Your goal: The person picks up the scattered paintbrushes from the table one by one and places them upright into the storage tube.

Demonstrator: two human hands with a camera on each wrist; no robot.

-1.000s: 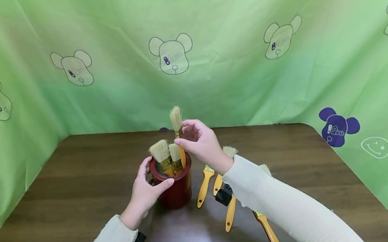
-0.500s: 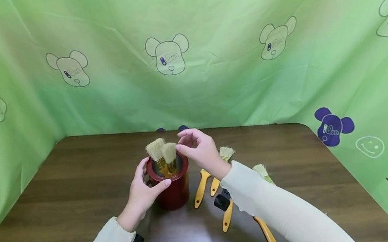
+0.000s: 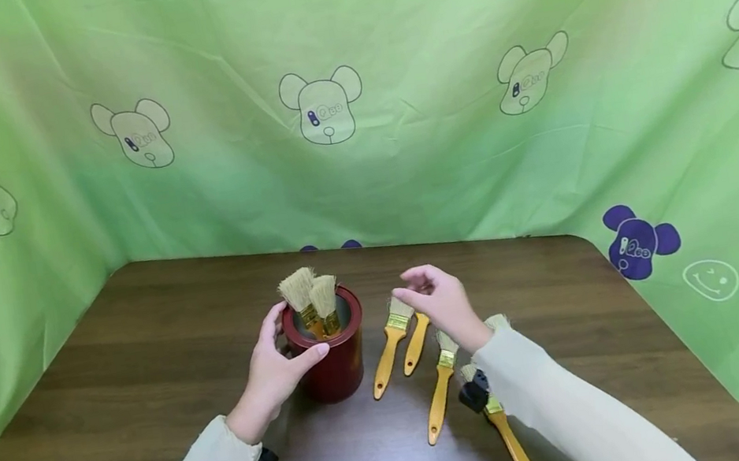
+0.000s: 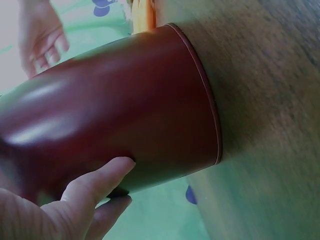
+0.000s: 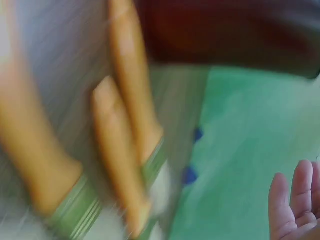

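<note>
The right hand [image 3: 443, 303], fingers released and empty, has moved from the red canister [image 3: 332, 371] to above loose brushes [image 3: 440, 389] on the desk [image 3: 180, 354], suggesting one placement is finished, while the left hand [image 3: 277, 370] grasps the canister holding bristle-up brushes [image 3: 324, 297].
</note>
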